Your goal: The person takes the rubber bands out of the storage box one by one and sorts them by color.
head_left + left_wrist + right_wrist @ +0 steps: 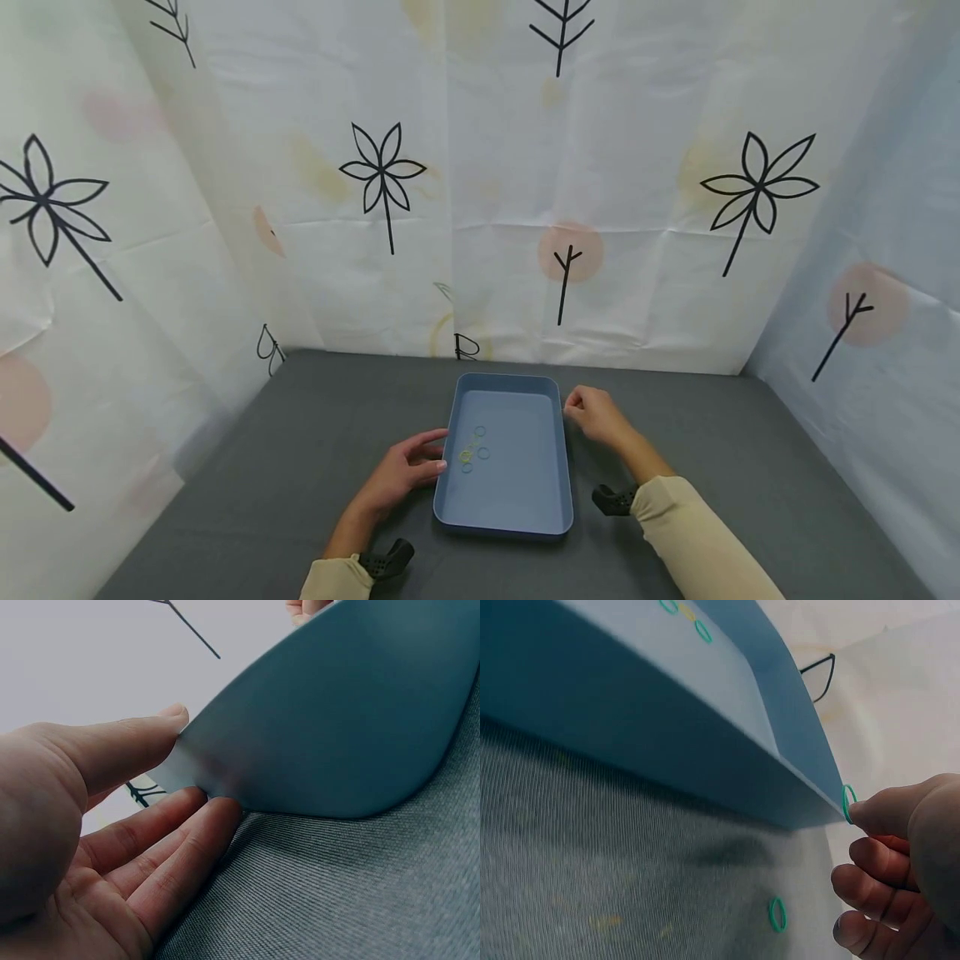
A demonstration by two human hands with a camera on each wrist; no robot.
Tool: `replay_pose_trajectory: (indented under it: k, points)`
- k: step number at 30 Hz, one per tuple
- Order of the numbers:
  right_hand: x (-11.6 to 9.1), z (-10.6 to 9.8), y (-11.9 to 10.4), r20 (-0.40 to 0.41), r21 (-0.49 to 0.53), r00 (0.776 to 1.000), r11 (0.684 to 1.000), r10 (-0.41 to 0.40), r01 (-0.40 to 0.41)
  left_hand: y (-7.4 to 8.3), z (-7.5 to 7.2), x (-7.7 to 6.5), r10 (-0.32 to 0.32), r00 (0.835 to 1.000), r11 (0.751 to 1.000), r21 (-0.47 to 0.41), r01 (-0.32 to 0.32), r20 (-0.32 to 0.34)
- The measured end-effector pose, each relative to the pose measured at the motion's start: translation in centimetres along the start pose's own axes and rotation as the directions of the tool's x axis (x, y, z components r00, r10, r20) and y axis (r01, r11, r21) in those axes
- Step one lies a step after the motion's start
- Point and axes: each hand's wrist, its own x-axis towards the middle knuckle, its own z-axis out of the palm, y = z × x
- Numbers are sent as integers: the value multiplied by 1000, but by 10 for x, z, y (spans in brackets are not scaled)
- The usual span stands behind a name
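A shallow blue tray (517, 500) stands on the dark cloth. Along its left wall rests my left hand (405, 471); in the left wrist view the thumb (139, 746) touches the rim and the fairly straight fingertips touch the wall low down. Just past the tray's right rim, my right hand (596, 414) pinches a small green rubber band (848, 802) between thumb and finger. Several thin green and yellow rubber bands lie inside the tray towards its left, among them a yellow band (466, 456) and a green band (483, 453).
A loose green rubber band (778, 914) lies on the cloth (630, 862) right of the tray, near blurred yellow marks or bands (606, 921). White sheets (495, 167) with plant drawings enclose the table at the back and sides. Each wrist wears a black camera strap (615, 500).
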Motion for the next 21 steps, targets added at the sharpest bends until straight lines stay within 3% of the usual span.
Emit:
replay_pose_trajectory:
  k: [11,21]
  points:
    - [-4,-3,13,-29,-33,1000,999,2,-3,-2,-3,0,-1,1000,1000,-4,1,-1]
    - [-7,-4,29,-35,-47,998,997,58,-60,-1,-1,1,5,1000,1000,-5,-5,11]
